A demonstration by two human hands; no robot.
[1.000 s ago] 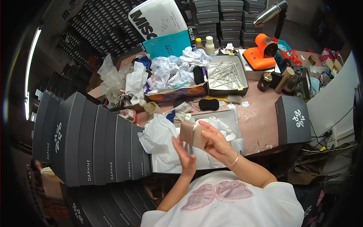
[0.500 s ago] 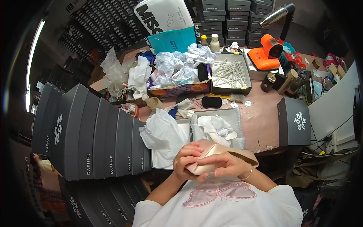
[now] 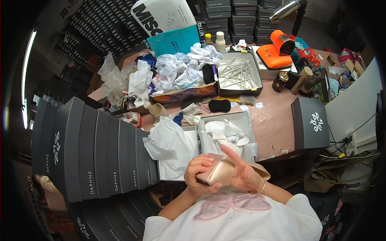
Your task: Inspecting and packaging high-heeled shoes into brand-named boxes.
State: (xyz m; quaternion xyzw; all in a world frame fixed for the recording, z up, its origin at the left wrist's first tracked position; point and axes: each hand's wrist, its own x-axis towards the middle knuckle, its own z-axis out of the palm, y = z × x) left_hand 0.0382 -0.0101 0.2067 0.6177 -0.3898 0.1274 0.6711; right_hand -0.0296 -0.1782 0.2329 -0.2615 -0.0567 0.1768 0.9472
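Both hands were on a beige shoe [image 3: 219, 170], held close to the chest, below the surface [image 3: 277, 120] edge. Left hand [image 3: 200, 175] was curled tight around its near end. Right hand [image 3: 243, 174] cupped the far side, index finger sticking out. Just beyond: an open box [image 3: 245, 120] of white tissue paper [image 3: 171, 146]. Dark shoeboxes [image 3: 92, 152] were stacked to the left.

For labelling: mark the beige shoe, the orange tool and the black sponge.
beige shoe [image 3: 219, 172], head view, on its glossy side.
orange tool [image 3: 277, 48], head view, on its body.
black sponge [image 3: 219, 105], head view, on its top.
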